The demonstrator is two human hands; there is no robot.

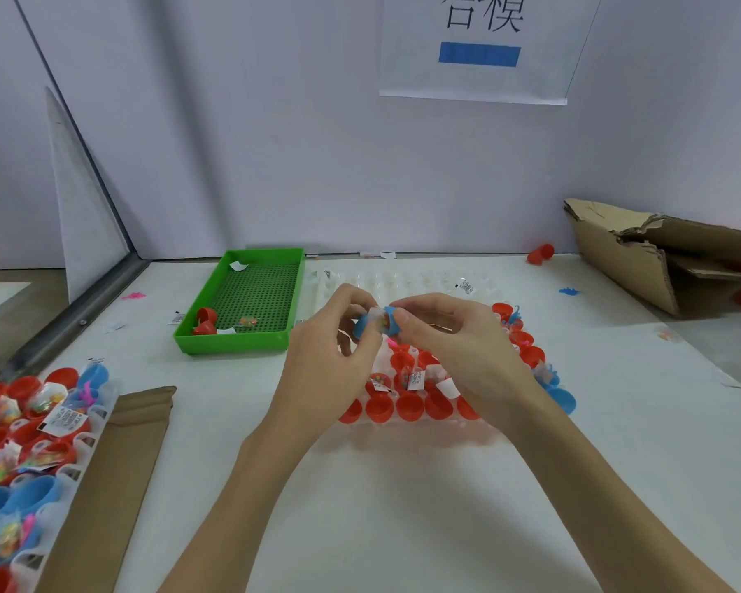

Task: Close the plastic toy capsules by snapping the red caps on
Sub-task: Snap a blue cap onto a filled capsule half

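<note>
Head view: left hand [339, 336] and right hand [441, 331] pinch a blue capsule [375, 325] together above the capsule tray [407, 421], lifted clear for alignment; red halves [409, 406] sit seated below it.

Two bare forearms are seen, uncovered from the lower frame edge to the wrists; no sleeve is visible on either. The left hand [330, 357] and right hand [458, 348] are ungloved. Fingernails are kept short and unpainted where visible. Both forearms are slender, narrowing toward the wrists.
</note>
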